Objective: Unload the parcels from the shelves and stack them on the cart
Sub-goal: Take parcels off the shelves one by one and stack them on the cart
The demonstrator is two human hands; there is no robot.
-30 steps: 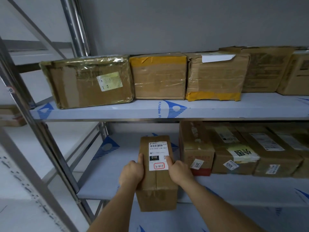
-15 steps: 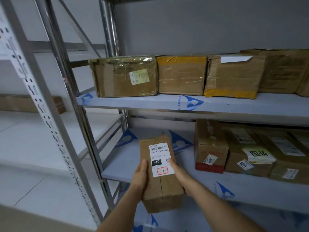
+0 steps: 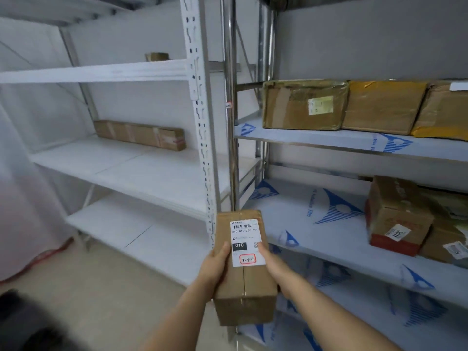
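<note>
A narrow brown parcel [image 3: 243, 287] with a white label marked 010 and 3-4-1 is held in the air in front of the shelf posts. My left hand [image 3: 215, 267] grips its left side and my right hand [image 3: 274, 269] grips its right side, thumbs on top. More parcels remain on the right rack: a taped box [image 3: 304, 105] and a plain box [image 3: 382, 107] on the upper shelf, and a box with a red base [image 3: 397, 216] on the lower shelf [image 3: 329, 231]. No cart is recognisable in view.
A white rack stands on the left, with a long flat box [image 3: 139, 134] on its middle shelf and a small item [image 3: 157, 57] higher up. Perforated metal posts [image 3: 202, 122] divide the racks. Beige floor lies at lower left, with a dark blurred shape [image 3: 22, 323] in the corner.
The parcel has come off the lower shelf and is carried leftward in both hands. The view has swung left, bringing the white rack and floor into sight.
</note>
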